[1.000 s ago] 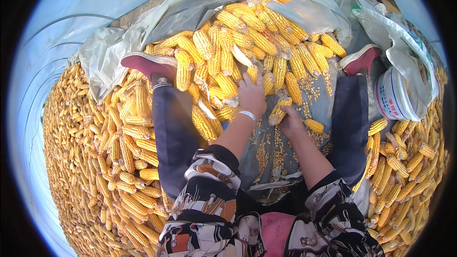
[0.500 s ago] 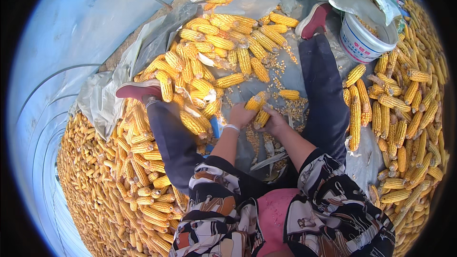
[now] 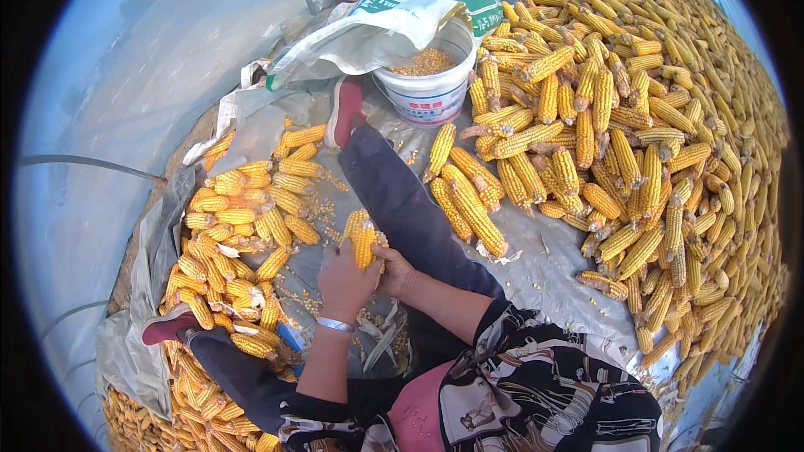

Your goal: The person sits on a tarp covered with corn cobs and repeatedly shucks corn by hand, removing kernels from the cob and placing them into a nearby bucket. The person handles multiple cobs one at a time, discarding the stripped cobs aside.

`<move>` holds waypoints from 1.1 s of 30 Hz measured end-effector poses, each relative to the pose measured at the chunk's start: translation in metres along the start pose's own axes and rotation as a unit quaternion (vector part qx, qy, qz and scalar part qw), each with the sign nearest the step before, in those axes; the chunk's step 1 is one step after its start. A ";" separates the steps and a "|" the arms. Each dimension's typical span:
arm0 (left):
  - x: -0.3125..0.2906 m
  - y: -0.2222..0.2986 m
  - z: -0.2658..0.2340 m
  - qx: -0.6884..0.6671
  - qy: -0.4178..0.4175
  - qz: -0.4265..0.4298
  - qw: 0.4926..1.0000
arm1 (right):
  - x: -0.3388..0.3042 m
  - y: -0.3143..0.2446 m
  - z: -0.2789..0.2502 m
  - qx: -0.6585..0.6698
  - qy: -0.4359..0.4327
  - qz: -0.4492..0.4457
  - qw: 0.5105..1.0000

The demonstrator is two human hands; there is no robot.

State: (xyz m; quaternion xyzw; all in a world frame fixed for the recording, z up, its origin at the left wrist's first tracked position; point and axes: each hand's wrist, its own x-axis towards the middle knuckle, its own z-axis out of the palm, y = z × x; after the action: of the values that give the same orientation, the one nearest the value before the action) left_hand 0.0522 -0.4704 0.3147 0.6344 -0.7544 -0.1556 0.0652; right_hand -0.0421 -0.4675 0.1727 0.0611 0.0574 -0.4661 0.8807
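Between my outstretched legs, both hands meet around yellow ears of corn (image 3: 362,236). My left hand (image 3: 345,280), with a pale bracelet on its wrist, is closed on one ear. My right hand (image 3: 394,273) is closed against it, gripping a second ear that is mostly hidden behind fingers and the first ear. The ears' tips point away from me, side by side and touching. Loose kernels (image 3: 322,211) and pale husk scraps (image 3: 383,336) lie on the grey sheet below. A pile of ears (image 3: 243,218) rests left of my hands.
Past my right foot stands a white bucket (image 3: 425,102) with kernels (image 3: 427,62) inside; a white and green sack (image 3: 377,38) leans over it. A large heap of corn (image 3: 662,151) fills the right side. Plastic sheeting (image 3: 126,100) walls the left.
The view has swung right, bringing the bucket and the large heap nearer the middle. My hands have come closer together, and the two ears now overlap.
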 end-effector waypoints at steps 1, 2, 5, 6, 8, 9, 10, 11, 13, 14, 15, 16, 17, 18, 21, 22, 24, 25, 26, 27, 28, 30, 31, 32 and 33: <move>0.010 0.028 -0.016 -0.007 0.032 0.065 0.997 | -0.012 -0.034 0.019 0.012 -0.086 -0.018 0.996; 0.020 0.055 -0.032 -0.063 0.060 0.168 0.982 | -0.024 -0.066 0.041 -0.013 -0.104 -0.093 0.990; 0.026 0.121 -0.062 -0.241 0.149 0.373 0.883 | -0.076 -0.186 0.110 -0.025 -0.119 -0.297 0.947; 0.023 0.131 -0.065 -0.249 0.133 0.394 0.875 | -0.104 -0.233 0.134 -0.003 -0.135 -0.320 0.938; 0.013 0.128 -0.057 -0.259 0.134 0.419 0.860 | -0.159 -0.308 0.176 0.088 -0.048 -0.489 0.867; 0.006 0.116 -0.048 -0.279 0.057 0.390 0.875 | -0.180 -0.328 0.187 0.064 -0.074 -0.521 0.848; 0.000 0.096 -0.036 -0.272 0.062 0.374 0.884 | -0.190 -0.337 0.188 0.032 -0.133 -0.523 0.842; -0.006 0.072 -0.023 -0.246 0.036 0.334 0.909 | -0.194 -0.339 0.185 -0.022 -0.039 -0.523 0.851; -0.020 0.010 0.003 -0.192 -0.082 0.238 0.949 | -0.168 -0.330 0.164 -0.219 0.136 -0.435 0.863; -0.032 -0.022 0.014 -0.161 -0.099 0.204 0.960 | -0.147 -0.314 0.141 -0.252 0.137 -0.355 0.890; -0.045 -0.056 0.021 -0.124 -0.105 0.160 0.974 | -0.125 -0.301 0.123 -0.268 0.175 -0.307 0.896; -0.054 -0.088 0.025 -0.080 -0.141 0.113 0.980 | -0.096 -0.281 0.103 -0.311 0.165 -0.238 0.905; -0.060 -0.117 0.026 -0.035 -0.182 0.076 0.980 | -0.075 -0.254 0.086 -0.335 0.219 -0.213 0.891; -0.067 -0.146 0.022 -0.009 -0.178 0.043 0.983 | -0.047 -0.226 0.073 -0.347 0.222 -0.175 0.894; -0.076 -0.225 -0.003 0.053 -0.150 -0.067 0.985 | 0.023 -0.141 0.071 -0.497 0.159 -0.038 0.852; -0.076 -0.247 -0.011 0.039 -0.108 -0.097 0.989 | 0.045 -0.116 0.076 -0.557 0.147 0.000 0.818; -0.070 -0.286 -0.019 0.016 -0.017 -0.151 0.988 | 0.088 -0.066 0.083 -0.643 0.133 0.046 0.753; -0.064 -0.303 -0.020 0.008 0.040 -0.165 0.985 | 0.107 -0.046 0.084 -0.671 0.101 0.081 0.730; -0.056 -0.321 -0.019 0.012 0.068 -0.174 0.982 | 0.128 -0.025 0.082 -0.728 0.082 0.098 0.674; -0.047 -0.336 -0.017 0.018 0.103 -0.176 0.979 | 0.149 -0.006 0.077 -0.778 0.049 0.111 0.616; -0.040 -0.348 -0.012 0.025 0.136 -0.181 0.974 | 0.168 0.011 0.072 -0.824 0.013 0.123 0.552; -0.030 -0.364 0.001 0.063 0.117 -0.190 0.973 | 0.197 0.040 0.058 -0.869 -0.045 0.114 0.479; -0.025 -0.371 0.005 0.093 0.113 -0.201 0.969 | 0.212 0.053 0.051 -0.901 -0.068 0.081 0.421; -0.022 -0.375 0.009 0.154 0.136 -0.170 0.964 | 0.225 0.066 0.044 -0.928 -0.090 0.047 0.358; -0.018 -0.378 0.012 0.144 0.143 -0.168 0.965 | 0.237 0.076 0.039 -0.948 -0.113 0.008 0.296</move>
State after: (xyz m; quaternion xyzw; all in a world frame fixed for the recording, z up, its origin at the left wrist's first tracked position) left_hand 0.4068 -0.5061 0.1855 0.7703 -0.6342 0.0389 0.0534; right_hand 0.1551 -0.6243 0.1778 -0.8696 0.3590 -0.0837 0.3286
